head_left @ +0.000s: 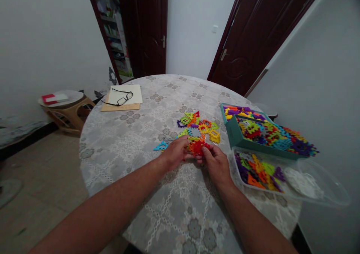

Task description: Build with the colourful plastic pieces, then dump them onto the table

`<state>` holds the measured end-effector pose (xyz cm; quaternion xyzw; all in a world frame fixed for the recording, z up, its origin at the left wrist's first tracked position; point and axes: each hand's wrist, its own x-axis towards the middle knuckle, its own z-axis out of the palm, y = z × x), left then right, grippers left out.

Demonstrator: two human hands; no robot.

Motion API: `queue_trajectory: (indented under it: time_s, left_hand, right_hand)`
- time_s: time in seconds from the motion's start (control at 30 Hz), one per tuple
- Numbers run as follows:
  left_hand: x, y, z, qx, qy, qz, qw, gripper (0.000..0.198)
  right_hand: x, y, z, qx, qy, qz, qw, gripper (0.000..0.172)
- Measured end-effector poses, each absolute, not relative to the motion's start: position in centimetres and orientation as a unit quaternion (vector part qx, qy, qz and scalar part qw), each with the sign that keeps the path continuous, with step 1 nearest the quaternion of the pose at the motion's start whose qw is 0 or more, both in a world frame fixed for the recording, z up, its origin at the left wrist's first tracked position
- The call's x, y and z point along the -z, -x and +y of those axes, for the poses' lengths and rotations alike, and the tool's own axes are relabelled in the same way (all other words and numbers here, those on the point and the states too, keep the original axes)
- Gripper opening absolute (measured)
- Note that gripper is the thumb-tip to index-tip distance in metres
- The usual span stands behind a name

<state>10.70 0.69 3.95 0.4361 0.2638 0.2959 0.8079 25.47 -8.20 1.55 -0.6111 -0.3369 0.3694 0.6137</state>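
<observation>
Hands meeting over red piece, loose ones just beyond

Right hand (218, 166): holding red piece (198, 147), thumb on top and fingers under, probably so its toothed left side stays exposed to my other hand. Left hand (176, 151): curled in narrow at that left side, a bit of orange showing there; contact partly covered, cannot tell if it pinches or only steadies. Red piece sits low and central, right in front of me over the tablecloth (154, 119); likely held there because both arms reach it evenly and I can look down on it.

Loose pieces just past the fingertips: green piece (187, 119), grey gear (194, 133), yellow piece (214, 136), plus blue piece (161, 146) just left of my left hand. Mostly spread, presumably so colours and shapes are easy to pick out.

Stock on my right: teal box (233, 132) heaped full, shallow tray (222, 113) of more behind it, clear container (261, 189) in front. Near my right arm, so the reach looks short; walls keep pieces from spilling, I'd guess. White stuff (302, 183) at its right end, too blurry to name.

Glasses (122, 101) on paper (134, 93), far left, well apart, probably parked out of the way
</observation>
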Motion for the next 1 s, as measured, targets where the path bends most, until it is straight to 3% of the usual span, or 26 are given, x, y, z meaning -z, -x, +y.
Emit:
queue_trajectory:
  time_s: [0.13, 0.27, 0.5, 0.63, 0.77, 1.0]
  left_hand:
    - [-3.8, -10.2, 0.6, -0.265, -0.595, 0.280, 0.705, 0.031]
    - [-3.5, -10.0, 0.0, -0.288, -0.719, 0.315, 0.548, 0.018]
    - [-4.1, -9.5, -0.3, -0.311, -0.789, 0.264, 0.458, 0.036]
    - [-4.7, -8.6, 1.3, -0.284, -0.832, 0.245, 0.410, 0.030]
    - [-4.0, -7.9, 4.2, -0.301, -0.848, 0.327, 0.290, 0.032]
    - [-2.4, -7.7, 6.4, -0.154, -0.888, 0.409, 0.142, 0.053]
  right_hand:
    - [-1.6, -25.5, -8.4, -0.357, 0.628, -0.368, 0.585, 0.046]
    - [-1.5, -25.2, -8.6, -0.372, 0.626, -0.399, 0.557, 0.043]
    - [-2.2, -25.6, -9.3, -0.379, 0.603, -0.460, 0.530, 0.039]
    - [-2.2, -26.1, -9.1, -0.356, 0.621, -0.468, 0.519, 0.032]
    - [-1.7, -26.7, -8.8, -0.330, 0.642, -0.452, 0.524, 0.031]
    - [-2.0, -26.8, -8.7, -0.311, 0.649, -0.452, 0.526, 0.032]
